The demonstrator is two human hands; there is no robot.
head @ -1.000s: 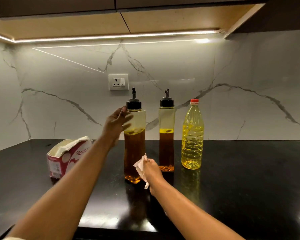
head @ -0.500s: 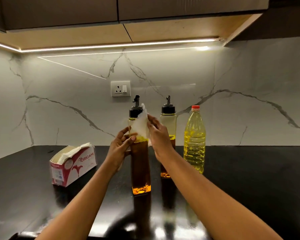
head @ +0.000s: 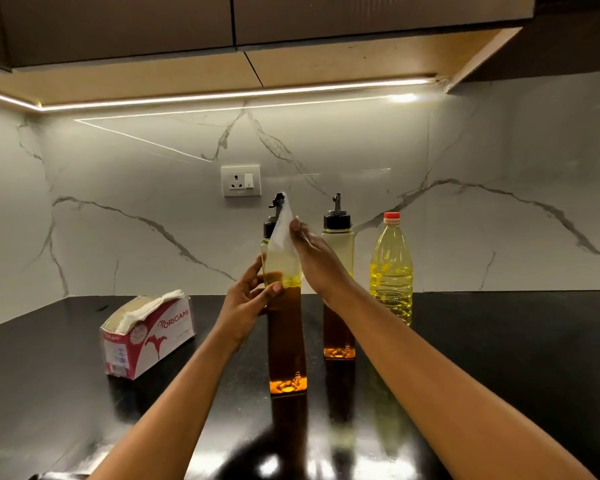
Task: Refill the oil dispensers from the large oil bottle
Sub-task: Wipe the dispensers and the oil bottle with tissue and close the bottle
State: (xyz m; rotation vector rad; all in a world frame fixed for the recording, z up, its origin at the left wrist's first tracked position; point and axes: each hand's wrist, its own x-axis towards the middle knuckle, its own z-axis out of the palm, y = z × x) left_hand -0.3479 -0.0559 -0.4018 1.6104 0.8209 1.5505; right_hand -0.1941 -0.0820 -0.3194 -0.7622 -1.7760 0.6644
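Dispenser [head: 286, 341] in left grip [head: 246, 303]; right grip [head: 317, 265] presses tissue [head: 283, 230] against it.

- Over on the left we've got a pink and white tissue box [head: 149, 336] sitting on the black counter [head: 499, 341], with white tissues [head: 146, 306] poking out of its open top.
- The counter's glossy, and we're seeing bright glare on it near the front edge.
- Behind it we have a white marble wall [head: 136, 168], grey veins running across.
- On that wall we spot a white socket [head: 237, 180], with a switch [head: 248, 180] on the same plate.
- Up top, a light strip [head: 222, 95] glows under the dark cabinets [head: 118, 26].
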